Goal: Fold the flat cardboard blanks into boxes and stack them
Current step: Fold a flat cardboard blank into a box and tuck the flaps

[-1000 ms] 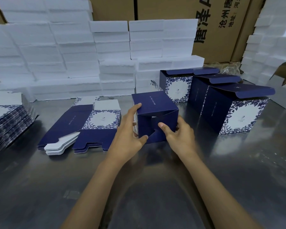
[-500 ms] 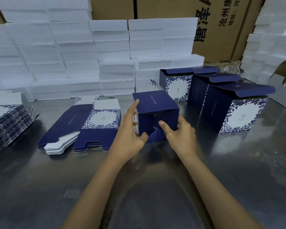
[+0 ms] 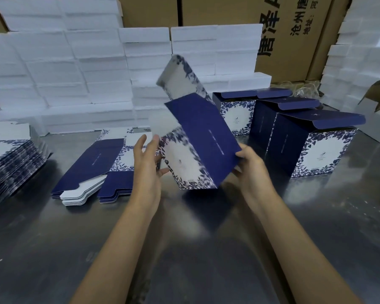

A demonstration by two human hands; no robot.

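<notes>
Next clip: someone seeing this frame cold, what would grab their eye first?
The tilted navy and floral box at centre, blurred in mid-air between the hands: the right hand grips its lower right corner, and the left hand is spread open beside its floral face. Next, three folded boxes with raised lids standing to the right on the metal table, and flat blanks piled to the left.

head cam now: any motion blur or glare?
Head view: the box in hand is motion-smeared, worst on its floral face and raised flap; the finished boxes stay sharp; the steel table shows soft glare patches; wide-angle bowing at the edges.
</notes>
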